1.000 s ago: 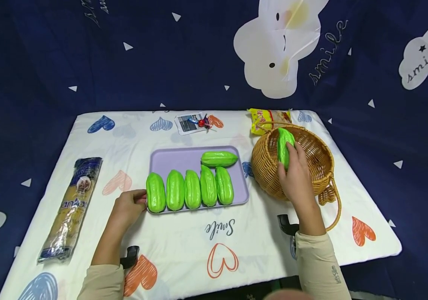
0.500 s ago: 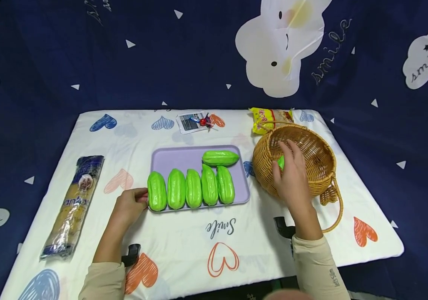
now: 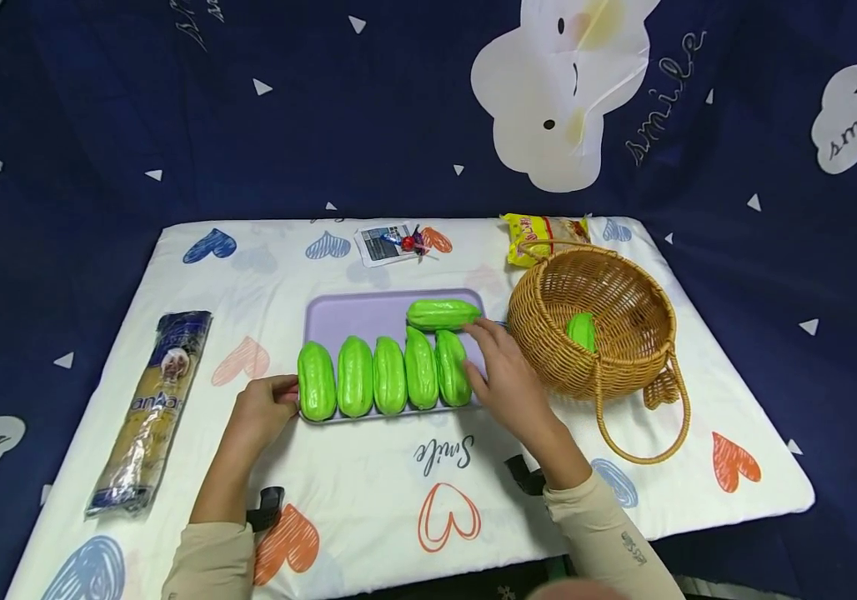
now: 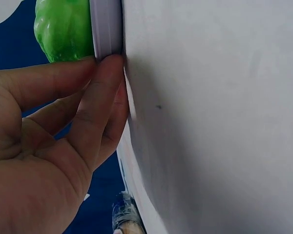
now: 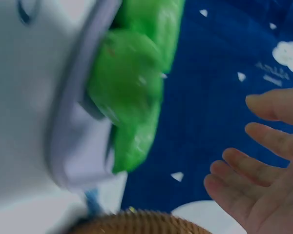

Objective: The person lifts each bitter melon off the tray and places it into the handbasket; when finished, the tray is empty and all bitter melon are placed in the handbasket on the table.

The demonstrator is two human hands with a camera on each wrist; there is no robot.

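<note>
A shallow lilac tray [image 3: 353, 312] holds several bright green, ridged, gourd-shaped vegetables; most stand in a row along its near side. One green gourd [image 3: 442, 314] lies crosswise at the far right. My left hand [image 3: 259, 417] pinches the tray's near-left edge between thumb and fingers, right beside the leftmost gourd [image 4: 63, 29]. Over the tray's right side is my right hand [image 3: 513, 385], fingers spread and holding nothing, close to the rightmost gourds. Inside the wicker basket [image 3: 548, 346], to the right, another green gourd [image 3: 581, 331] lies partly hidden by the rim.
A long clear pack of noodles or pasta [image 3: 151, 408] lies at the left. Behind the tray are a flat packet [image 3: 379, 248] and a small red-tipped item [image 3: 408, 243]. A yellow snack bag [image 3: 522, 237] sits behind the basket, whose handle [image 3: 679, 433] hangs toward the front.
My right hand lowered a green gourd into the basket, let go, and moved left over the tray's right side. The left hand has stayed at the tray's edge.
</note>
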